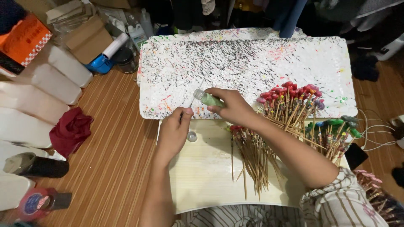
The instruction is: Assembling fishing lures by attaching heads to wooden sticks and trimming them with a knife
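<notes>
Your right hand (230, 105) is closed around a small pale green vial (207, 98), tipped on its side with the open mouth toward your left, just above the near edge of the speckled foam board (252, 63). Your left hand (174, 130) pinches a thin stick (195, 96) whose far end sits at the vial's mouth. The two hands are close but not touching. Just below the vial, a small round cap (192, 136) lies on the pale wooden board (202, 176), so the vial is already uncapped.

To the right of the vial, many skewers with red and pink tips (290, 94) stand stuck in the foam board, and further right a few with green tips (336, 124); those look finished. Below and right of the vial, a loose pile of skewers (252, 159) lies flat on the wooden board, by the look of it with work still to come. Well to the left of the vial, a dark red cloth (70, 131) lies on the striped tabletop (113, 159).
</notes>
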